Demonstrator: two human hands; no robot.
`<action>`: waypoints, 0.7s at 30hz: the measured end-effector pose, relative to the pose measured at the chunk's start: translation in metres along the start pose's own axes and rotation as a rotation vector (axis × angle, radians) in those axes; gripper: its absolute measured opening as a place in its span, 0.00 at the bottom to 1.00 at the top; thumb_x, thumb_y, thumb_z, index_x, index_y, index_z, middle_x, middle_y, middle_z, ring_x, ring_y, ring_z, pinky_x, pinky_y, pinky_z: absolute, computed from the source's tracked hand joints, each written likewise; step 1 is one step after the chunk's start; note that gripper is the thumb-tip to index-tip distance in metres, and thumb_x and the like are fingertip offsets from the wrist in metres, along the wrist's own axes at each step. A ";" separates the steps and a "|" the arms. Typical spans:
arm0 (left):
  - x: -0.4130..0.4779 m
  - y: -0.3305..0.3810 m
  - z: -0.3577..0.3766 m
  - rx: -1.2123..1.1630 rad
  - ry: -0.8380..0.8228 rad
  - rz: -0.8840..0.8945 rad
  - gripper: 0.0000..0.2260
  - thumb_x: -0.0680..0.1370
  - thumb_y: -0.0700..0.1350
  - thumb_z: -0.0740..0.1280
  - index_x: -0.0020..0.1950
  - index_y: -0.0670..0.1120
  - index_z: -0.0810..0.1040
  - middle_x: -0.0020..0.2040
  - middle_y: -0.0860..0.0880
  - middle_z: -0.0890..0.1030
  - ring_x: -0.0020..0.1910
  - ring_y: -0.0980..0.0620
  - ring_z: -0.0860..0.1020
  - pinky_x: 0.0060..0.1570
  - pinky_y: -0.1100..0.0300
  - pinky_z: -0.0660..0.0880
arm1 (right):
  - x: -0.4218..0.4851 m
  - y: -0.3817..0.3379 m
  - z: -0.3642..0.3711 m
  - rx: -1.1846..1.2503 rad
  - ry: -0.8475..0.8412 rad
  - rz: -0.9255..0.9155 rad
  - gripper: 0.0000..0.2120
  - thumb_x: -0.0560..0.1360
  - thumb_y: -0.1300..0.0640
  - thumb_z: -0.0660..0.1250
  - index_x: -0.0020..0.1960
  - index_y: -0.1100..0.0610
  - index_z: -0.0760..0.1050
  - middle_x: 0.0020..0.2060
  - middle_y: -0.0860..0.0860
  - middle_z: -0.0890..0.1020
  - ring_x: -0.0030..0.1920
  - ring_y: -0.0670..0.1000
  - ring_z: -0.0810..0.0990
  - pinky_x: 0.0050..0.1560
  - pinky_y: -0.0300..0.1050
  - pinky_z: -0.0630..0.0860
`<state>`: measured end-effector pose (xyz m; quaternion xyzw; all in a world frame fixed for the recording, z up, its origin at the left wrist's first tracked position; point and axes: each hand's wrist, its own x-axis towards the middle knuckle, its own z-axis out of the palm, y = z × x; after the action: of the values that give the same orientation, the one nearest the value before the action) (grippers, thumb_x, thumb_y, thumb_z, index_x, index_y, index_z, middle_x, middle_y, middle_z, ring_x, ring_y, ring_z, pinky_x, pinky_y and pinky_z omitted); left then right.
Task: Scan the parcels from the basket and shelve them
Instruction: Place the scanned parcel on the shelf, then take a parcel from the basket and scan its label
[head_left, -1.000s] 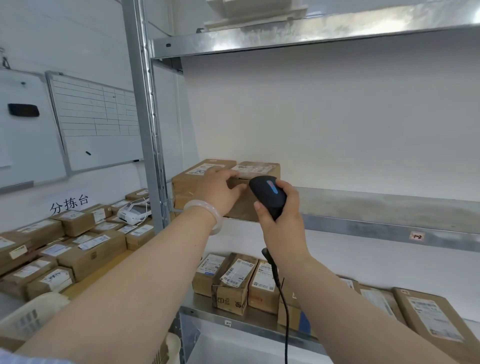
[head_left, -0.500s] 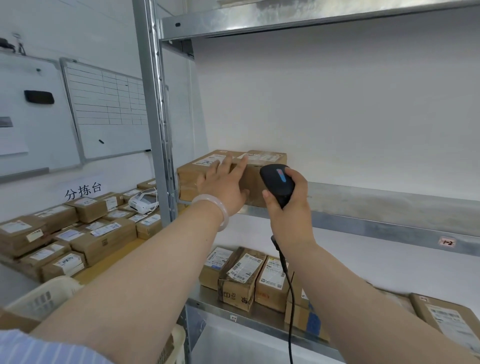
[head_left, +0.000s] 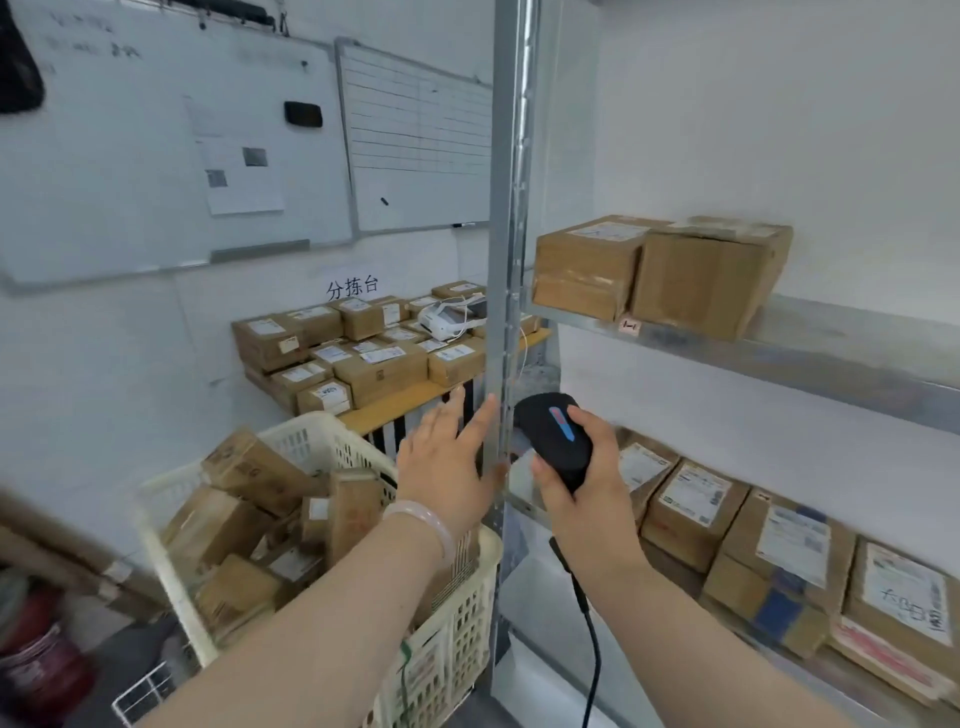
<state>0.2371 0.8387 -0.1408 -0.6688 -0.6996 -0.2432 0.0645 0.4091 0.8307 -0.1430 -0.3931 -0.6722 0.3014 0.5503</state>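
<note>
A cream plastic basket (head_left: 317, 436) at the lower left holds several brown cardboard parcels (head_left: 249, 467). Above its right rim my left hand (head_left: 447, 467) hovers with straight fingers and holds nothing. My right hand (head_left: 582, 478) grips a black barcode scanner (head_left: 553, 436) with a blue stripe, its cable hanging down. Two brown parcels (head_left: 587, 270) (head_left: 706, 280) stand side by side at the left end of the upper metal shelf (head_left: 831, 343), well above both hands.
A metal shelf upright (head_left: 511, 260) stands between my hands. The lower shelf carries several labelled parcels (head_left: 696, 514). A yellow table (head_left: 395, 405) behind the basket is stacked with parcels and a white label printer (head_left: 441, 317). Whiteboards (head_left: 415, 140) hang on the left wall.
My left hand has left the parcels on the upper shelf and dropped down-left over the basket. My right hand with the scanner lowered too, and the view swung left and down.
</note>
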 end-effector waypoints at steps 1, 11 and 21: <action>-0.011 -0.016 0.005 0.020 -0.036 -0.052 0.34 0.79 0.64 0.60 0.79 0.64 0.45 0.82 0.52 0.47 0.79 0.48 0.50 0.75 0.46 0.53 | -0.005 0.004 0.012 0.007 -0.029 0.009 0.29 0.77 0.53 0.71 0.62 0.24 0.61 0.63 0.35 0.73 0.60 0.39 0.77 0.56 0.36 0.77; -0.085 -0.134 0.032 0.051 -0.216 -0.323 0.34 0.78 0.63 0.60 0.79 0.64 0.45 0.82 0.51 0.49 0.79 0.48 0.50 0.75 0.46 0.55 | -0.036 0.028 0.113 0.012 -0.234 0.113 0.30 0.77 0.52 0.72 0.61 0.22 0.60 0.57 0.29 0.72 0.57 0.39 0.78 0.54 0.37 0.78; -0.058 -0.230 0.067 -0.027 -0.339 -0.419 0.34 0.78 0.64 0.59 0.79 0.64 0.44 0.82 0.53 0.48 0.79 0.48 0.49 0.74 0.46 0.55 | -0.006 0.055 0.206 -0.085 -0.244 0.224 0.30 0.76 0.50 0.71 0.60 0.21 0.58 0.56 0.37 0.76 0.51 0.40 0.80 0.48 0.37 0.78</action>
<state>0.0359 0.8179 -0.2816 -0.5416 -0.8201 -0.1452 -0.1141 0.2196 0.8588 -0.2359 -0.4490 -0.6980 0.3779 0.4104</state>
